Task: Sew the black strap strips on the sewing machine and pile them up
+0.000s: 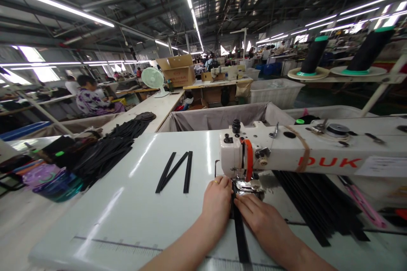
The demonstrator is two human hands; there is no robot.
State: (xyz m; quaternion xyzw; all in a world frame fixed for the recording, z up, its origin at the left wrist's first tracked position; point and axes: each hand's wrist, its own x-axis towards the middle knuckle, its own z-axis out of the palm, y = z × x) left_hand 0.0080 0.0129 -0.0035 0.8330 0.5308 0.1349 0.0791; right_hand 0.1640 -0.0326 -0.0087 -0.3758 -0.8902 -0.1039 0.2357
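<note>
A black fabric strip runs from the presser-foot area of a white sewing machine toward me. My left hand lies along the strip's left side, its bent fingers closed together on the strip close to the needle area. From the other side, my right hand presses its closed fingers on the strip's right edge, just in front of the metal plate. The fingertips partly hide the strip's far end and the needle. Left of my hands, several black strips lie in a zigzag on the pale table.
Right of the machine's needle end lie a stack of black strips and a pink cutter. A pile of black strips and a blue-purple container stand left. Behind are a cloth-lined bin and a fan.
</note>
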